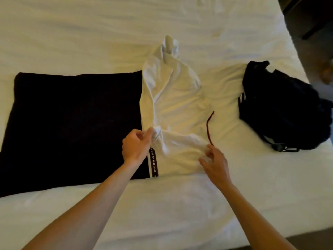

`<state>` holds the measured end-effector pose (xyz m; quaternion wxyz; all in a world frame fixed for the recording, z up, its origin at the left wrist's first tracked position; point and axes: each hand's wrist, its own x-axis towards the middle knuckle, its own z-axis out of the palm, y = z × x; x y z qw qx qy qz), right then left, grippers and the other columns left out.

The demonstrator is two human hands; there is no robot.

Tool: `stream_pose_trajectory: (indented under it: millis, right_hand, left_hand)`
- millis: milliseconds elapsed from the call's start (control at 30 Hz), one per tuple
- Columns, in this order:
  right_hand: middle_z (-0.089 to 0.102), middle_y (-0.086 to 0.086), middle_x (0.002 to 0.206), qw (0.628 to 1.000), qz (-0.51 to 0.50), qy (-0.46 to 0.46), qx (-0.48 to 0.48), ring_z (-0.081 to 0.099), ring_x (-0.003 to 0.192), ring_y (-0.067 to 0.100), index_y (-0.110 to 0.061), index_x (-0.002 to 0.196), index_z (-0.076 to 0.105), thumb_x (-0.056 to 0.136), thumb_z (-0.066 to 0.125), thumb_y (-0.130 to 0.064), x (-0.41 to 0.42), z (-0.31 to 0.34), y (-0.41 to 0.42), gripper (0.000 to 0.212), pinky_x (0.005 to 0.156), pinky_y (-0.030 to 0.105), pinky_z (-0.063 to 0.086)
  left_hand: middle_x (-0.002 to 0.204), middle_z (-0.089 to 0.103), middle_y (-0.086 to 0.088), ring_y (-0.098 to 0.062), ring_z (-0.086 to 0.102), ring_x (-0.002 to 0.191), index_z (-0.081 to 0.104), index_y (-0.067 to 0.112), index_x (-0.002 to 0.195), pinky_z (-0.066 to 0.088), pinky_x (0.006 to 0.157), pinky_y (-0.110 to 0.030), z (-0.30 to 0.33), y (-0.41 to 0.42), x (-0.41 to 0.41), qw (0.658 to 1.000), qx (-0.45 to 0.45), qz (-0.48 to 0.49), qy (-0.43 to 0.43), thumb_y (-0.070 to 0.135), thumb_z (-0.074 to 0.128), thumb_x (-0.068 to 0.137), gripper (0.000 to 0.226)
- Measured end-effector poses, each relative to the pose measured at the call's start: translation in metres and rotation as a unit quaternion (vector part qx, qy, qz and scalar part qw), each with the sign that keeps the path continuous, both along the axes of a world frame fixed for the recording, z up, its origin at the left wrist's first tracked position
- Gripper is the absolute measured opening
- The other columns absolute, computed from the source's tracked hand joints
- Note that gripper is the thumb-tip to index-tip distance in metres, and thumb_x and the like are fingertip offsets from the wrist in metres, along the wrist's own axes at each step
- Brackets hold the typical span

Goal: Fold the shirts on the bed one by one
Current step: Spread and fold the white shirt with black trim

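A white shirt [173, 98] lies crumpled in the middle of the bed, its far end twisted into a peak. A dark red lettered strip [153, 163] runs along its near left edge, and a dark red cord [209, 127] curls on its right side. My left hand [136, 145] pinches a bunched fold of the white shirt at its near left. My right hand [214, 161] pinches the shirt's near right edge, beside the cord's end. A black shirt [72, 123] lies flat to the left, partly under the white one.
A crumpled pile of dark clothes [281, 109] sits on the right of the bed near its edge. The white bed sheet [162, 204] stretches toward me. Beyond the right bed edge are a dark floor and furniture [310, 20].
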<state>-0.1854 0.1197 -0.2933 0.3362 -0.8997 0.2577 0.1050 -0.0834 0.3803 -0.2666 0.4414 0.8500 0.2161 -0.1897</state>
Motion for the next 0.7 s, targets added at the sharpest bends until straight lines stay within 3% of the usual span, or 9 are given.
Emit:
stream_pose_trajectory:
  millis: [100, 167, 233, 300, 400, 500, 567, 633, 700]
  right_hand:
    - [0.050, -0.003, 0.108, 1.000, 0.013, 0.010, 0.017, 0.052, 0.102, 0.019, -0.014, 0.126, 0.058, 0.077, 0.081, -0.022, 0.006, -0.001, -0.012, 0.055, 0.089, 0.027, 0.043]
    - [0.052, -0.004, 0.106, 0.999, -0.028, 0.010, 0.045, 0.054, 0.100, 0.018, -0.016, 0.122, 0.059, 0.077, 0.082, -0.024, 0.004, -0.002, -0.013, 0.052, 0.089, 0.029, 0.047]
    - [0.059, -0.003, 0.100, 0.996, -0.074, 0.038, 0.042, 0.057, 0.093, 0.016, -0.020, 0.115, 0.061, 0.079, 0.080, -0.036, 0.004, -0.002, -0.012, 0.044, 0.082, 0.031, 0.049]
    - [0.061, -0.004, 0.084, 0.993, -0.069, 0.098, -0.001, 0.058, 0.082, 0.017, -0.025, 0.092, 0.061, 0.082, 0.072, -0.050, 0.009, -0.002, -0.015, 0.029, 0.070, 0.034, 0.048]
    - [0.060, -0.003, 0.069, 0.990, -0.071, 0.121, -0.012, 0.060, 0.072, 0.025, -0.021, 0.066, 0.056, 0.088, 0.064, -0.044, 0.015, 0.001, -0.021, 0.032, 0.057, 0.031, 0.040]
    - [0.067, 0.003, 0.094, 0.992, -0.069, 0.099, -0.035, 0.063, 0.088, 0.027, -0.017, 0.095, 0.066, 0.092, 0.058, -0.034, 0.017, 0.000, -0.019, 0.018, 0.065, 0.032, 0.045]
    - [0.064, 0.003, 0.113, 0.989, -0.050, 0.118, -0.068, 0.061, 0.102, 0.027, -0.019, 0.117, 0.061, 0.090, 0.059, -0.035, 0.019, 0.000, -0.007, 0.032, 0.078, 0.036, 0.049]
    - [0.059, 0.003, 0.124, 0.993, -0.032, 0.074, -0.083, 0.058, 0.111, 0.027, -0.019, 0.128, 0.054, 0.084, 0.064, -0.041, 0.026, 0.000, 0.007, 0.050, 0.088, 0.039, 0.048]
    - [0.054, 0.003, 0.133, 0.998, 0.012, 0.022, -0.052, 0.053, 0.121, 0.026, -0.019, 0.136, 0.048, 0.079, 0.068, -0.041, 0.037, -0.002, 0.019, 0.064, 0.096, 0.040, 0.046]
  left_hand:
    - [0.113, 0.063, -0.006, -0.031, 0.061, 0.105, 0.057, 0.009, 0.123, 0.052, 0.083, -0.043, -0.009, -0.031, 0.027, 0.988, 0.048, 0.018, 0.143, 0.101, 0.050, 0.048, 0.118]
    - [0.127, 0.059, -0.010, -0.035, 0.058, 0.117, 0.051, 0.009, 0.133, 0.050, 0.095, -0.051, -0.015, -0.037, 0.033, 0.984, 0.053, 0.043, 0.165, 0.099, 0.058, 0.039, 0.130]
    - [0.123, 0.062, -0.009, -0.032, 0.061, 0.111, 0.058, 0.013, 0.126, 0.053, 0.091, -0.049, -0.025, -0.035, 0.033, 0.986, 0.070, 0.027, 0.150, 0.083, 0.070, 0.050, 0.104]
    - [0.109, 0.066, -0.005, -0.023, 0.063, 0.090, 0.064, 0.015, 0.117, 0.054, 0.072, -0.036, -0.033, -0.032, 0.032, 0.988, 0.073, 0.022, 0.133, 0.061, 0.077, 0.067, 0.070]
    - [0.085, 0.062, 0.008, -0.009, 0.056, 0.070, 0.067, 0.024, 0.107, 0.039, 0.052, -0.022, -0.037, -0.033, 0.031, 0.993, 0.039, 0.050, 0.100, 0.037, 0.075, 0.081, 0.030]
    - [0.092, 0.061, 0.009, -0.015, 0.060, 0.087, 0.061, 0.033, 0.098, 0.038, 0.056, -0.018, -0.037, -0.034, 0.026, 0.998, 0.006, 0.025, 0.051, 0.021, 0.068, 0.085, 0.019]
    - [0.102, 0.059, 0.005, -0.013, 0.058, 0.087, 0.059, 0.031, 0.100, 0.036, 0.056, -0.017, -0.038, -0.033, 0.025, 0.998, 0.008, 0.050, 0.036, 0.016, 0.068, 0.080, 0.027]
    - [0.117, 0.054, -0.001, -0.014, 0.054, 0.085, 0.058, 0.025, 0.112, 0.038, 0.060, -0.021, -0.033, -0.037, 0.037, 0.992, 0.005, 0.119, 0.031, 0.027, 0.074, 0.073, 0.042]
    - [0.129, 0.044, -0.005, -0.019, 0.051, 0.094, 0.048, 0.021, 0.129, 0.043, 0.073, -0.029, -0.030, -0.041, 0.058, 0.985, 0.008, 0.168, 0.035, 0.049, 0.080, 0.068, 0.075]
